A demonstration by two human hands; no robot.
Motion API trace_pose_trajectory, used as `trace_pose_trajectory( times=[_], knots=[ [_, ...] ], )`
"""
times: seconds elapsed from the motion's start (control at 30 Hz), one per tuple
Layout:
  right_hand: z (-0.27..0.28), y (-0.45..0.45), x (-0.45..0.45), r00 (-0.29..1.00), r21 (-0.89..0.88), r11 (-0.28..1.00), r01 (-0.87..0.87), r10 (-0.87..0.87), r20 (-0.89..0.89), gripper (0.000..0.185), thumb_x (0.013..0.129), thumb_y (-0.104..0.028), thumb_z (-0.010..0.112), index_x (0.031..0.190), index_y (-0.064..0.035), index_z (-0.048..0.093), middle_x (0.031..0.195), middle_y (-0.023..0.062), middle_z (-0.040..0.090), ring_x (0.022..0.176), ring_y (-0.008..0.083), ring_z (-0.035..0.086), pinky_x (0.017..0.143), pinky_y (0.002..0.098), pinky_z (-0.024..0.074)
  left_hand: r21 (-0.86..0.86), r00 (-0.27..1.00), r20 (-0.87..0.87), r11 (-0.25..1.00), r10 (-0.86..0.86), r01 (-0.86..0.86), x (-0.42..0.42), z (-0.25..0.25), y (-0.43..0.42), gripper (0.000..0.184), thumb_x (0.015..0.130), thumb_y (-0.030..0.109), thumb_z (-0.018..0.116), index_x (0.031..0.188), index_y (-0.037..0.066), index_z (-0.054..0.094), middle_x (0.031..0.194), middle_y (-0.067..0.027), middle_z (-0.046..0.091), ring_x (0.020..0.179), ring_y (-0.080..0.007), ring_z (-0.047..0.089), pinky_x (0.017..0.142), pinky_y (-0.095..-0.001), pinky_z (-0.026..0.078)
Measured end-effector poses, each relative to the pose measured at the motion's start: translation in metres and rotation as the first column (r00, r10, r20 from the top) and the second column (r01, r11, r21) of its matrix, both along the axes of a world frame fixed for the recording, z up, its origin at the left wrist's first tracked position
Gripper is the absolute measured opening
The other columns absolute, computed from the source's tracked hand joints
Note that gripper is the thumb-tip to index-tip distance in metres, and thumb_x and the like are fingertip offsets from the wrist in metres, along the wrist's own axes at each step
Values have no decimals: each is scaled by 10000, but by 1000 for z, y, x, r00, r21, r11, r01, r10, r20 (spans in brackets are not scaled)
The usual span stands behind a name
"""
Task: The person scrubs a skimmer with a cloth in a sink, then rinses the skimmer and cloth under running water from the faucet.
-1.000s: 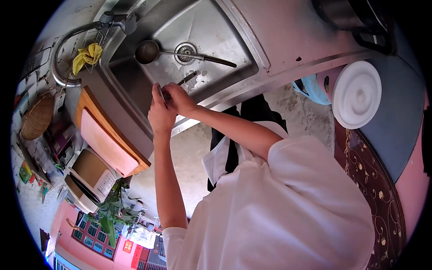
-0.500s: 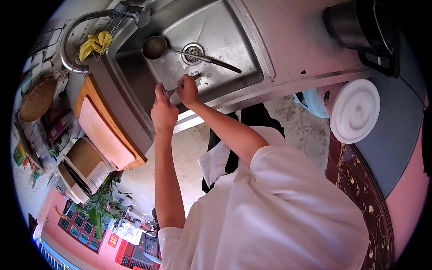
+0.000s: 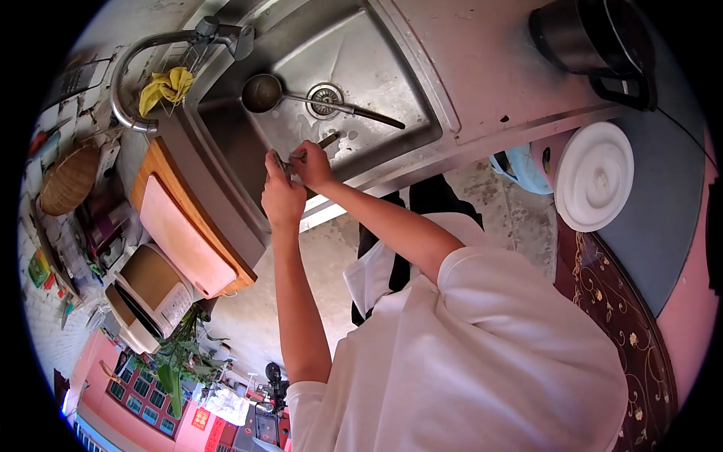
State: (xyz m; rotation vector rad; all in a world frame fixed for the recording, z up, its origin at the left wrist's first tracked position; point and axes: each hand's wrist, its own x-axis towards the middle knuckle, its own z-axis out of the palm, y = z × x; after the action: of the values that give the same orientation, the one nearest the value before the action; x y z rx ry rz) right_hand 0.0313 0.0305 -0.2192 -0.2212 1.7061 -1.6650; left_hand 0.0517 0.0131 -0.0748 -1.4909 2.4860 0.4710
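Note:
Over the near edge of the sink [image 3: 376,56], my left hand [image 3: 284,197] is closed around the metal end of a slim utensil [image 3: 329,140] with a dark handle. Beside it, my right hand [image 3: 314,167] grips the same utensil, and the handle's tip sticks out past its fingers. Fingers hide most of its head, so I cannot tell its kind. In the sink basin lies a ladle [image 3: 262,93], its round bowl to the left and its dark-ended handle across the drain [image 3: 325,101].
A faucet [image 3: 135,60] curves at the left, near a yellow cloth [image 3: 166,87]. Cutting boards [image 3: 184,233] stand beside the sink's left side. A dark pot [image 3: 580,38] sits on the counter at the right, above a white round lid [image 3: 595,177].
My hands have drawn slightly closer together on the utensil, and the left fingers are more bent. The view has shifted a little. The ladle stays in the sink.

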Motion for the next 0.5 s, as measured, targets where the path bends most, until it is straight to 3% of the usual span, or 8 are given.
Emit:
trace_pose_trajectory(
  times=[0.07,0.13,0.2,0.23,0.27,0.37,0.43,0.5],
  knots=[
    [-27,4,-15,971,177,969,-175,199,-130,184,723,-53,692,855,-1,577,828,162,642,768,280,648,710,357,508,-17,997,-63,999,-53,52,12,-1,-1,620,780,24,507,1362,108,309,1047,-231,628,876,-441,613,737,-522,495],
    [-24,15,-42,948,172,942,-287,305,-90,270,728,-96,704,959,-11,592,915,180,647,864,298,642,769,361,498,-41,986,-124,994,-107,103,20,6,-3,630,778,13,509,1365,116,304,1025,-221,637,866,-439,615,732,-523,494],
    [-13,27,-69,872,132,891,-434,452,-186,395,736,-159,721,1084,-28,586,1018,195,639,972,302,621,839,361,478,27,983,127,991,-133,131,22,16,-7,619,772,-15,502,1349,148,346,994,-191,650,839,-421,620,717,-517,496],
    [-10,32,-80,812,110,820,-562,572,-116,481,749,-208,724,1174,-46,569,1088,203,627,1026,291,607,873,357,465,19,986,115,992,-123,122,20,24,-10,619,772,-15,502,1349,148,346,994,-191,650,839,-421,620,717,-517,496],
    [-6,36,-92,763,90,781,-618,624,-168,534,746,-204,706,1231,-43,552,1103,213,626,1022,320,614,886,362,476,0,976,109,982,-188,189,18,32,-13,595,770,-24,495,1326,159,386,981,-185,652,823,-407,625,707,-507,499],
    [14,35,-117,682,55,702,-710,705,-194,487,778,-185,680,1231,-48,564,1053,211,642,969,294,635,857,342,483,-88,967,71,964,-245,251,18,45,-22,554,767,-44,481,1273,181,465,984,-167,654,801,-383,632,690,-483,509],
    [34,31,-133,495,89,508,-857,859,-133,413,827,-179,646,1216,-55,585,1084,192,629,976,251,616,854,345,464,-154,971,40,958,-237,240,18,56,-25,537,765,-55,473,1242,191,504,999,-156,652,794,-374,635,683,-470,515],
    [54,25,-142,441,102,471,-876,869,-225,396,831,-186,643,1201,-52,596,1077,192,628,972,250,613,854,340,461,-234,964,-59,943,-258,238,17,71,-27,487,774,-56,471,1190,184,556,1032,-120,652,808,-365,637,693,-443,526]
  ],
)
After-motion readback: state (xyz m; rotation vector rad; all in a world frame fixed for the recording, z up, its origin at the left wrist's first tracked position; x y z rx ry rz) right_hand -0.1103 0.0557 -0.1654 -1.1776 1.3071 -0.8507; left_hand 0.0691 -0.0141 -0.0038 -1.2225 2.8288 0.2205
